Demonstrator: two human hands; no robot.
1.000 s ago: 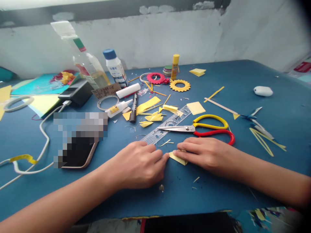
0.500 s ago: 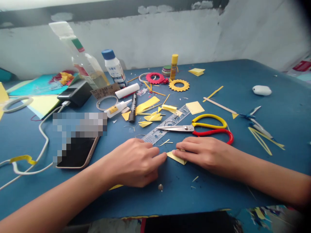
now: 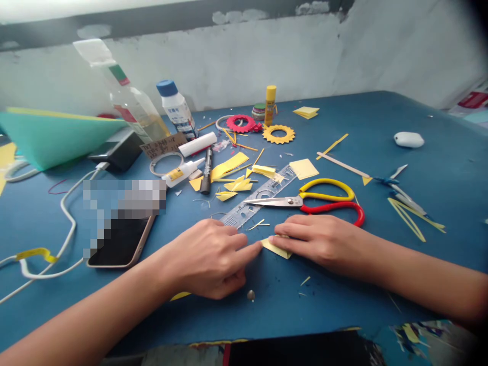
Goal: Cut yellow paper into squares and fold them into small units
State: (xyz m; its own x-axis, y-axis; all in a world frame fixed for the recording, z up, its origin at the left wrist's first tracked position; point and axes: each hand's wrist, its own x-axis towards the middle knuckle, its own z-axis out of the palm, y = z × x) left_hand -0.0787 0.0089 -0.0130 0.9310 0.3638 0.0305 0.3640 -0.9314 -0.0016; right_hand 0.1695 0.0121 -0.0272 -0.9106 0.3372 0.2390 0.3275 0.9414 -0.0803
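Note:
A small folded piece of yellow paper (image 3: pixel 280 249) lies on the blue table, its pointed end to the left. My right hand (image 3: pixel 318 239) presses its fingers down over the paper's right part, the thumb hidden. My left hand (image 3: pixel 217 259) reaches its index fingertip to the paper's left tip, with the other fingers curled beneath and nothing seen in them. Just beyond the hands, scissors (image 3: pixel 293 202) with one yellow and one red handle rest across a clear ruler (image 3: pixel 232 217). Beside the ruler are folded yellow pieces (image 3: pixel 240 184) and a yellow square (image 3: pixel 304 169).
A phone (image 3: pixel 122 239) and white cable (image 3: pixel 68 208) lie left. Behind stand a glass bottle (image 3: pixel 141 112), a blue-capped bottle (image 3: pixel 177 109) and a glue stick (image 3: pixel 270 105). A marker (image 3: pixel 206 172), a glue bottle (image 3: pixel 181 173) and a white case (image 3: pixel 408 140) lie around. Teal paper (image 3: pixel 57 140) rises at left.
The teal and yellow paper at far left has lifted from lying flat to standing up at a slant. Both hands stay almost still on the folded paper. The view has shifted slightly.

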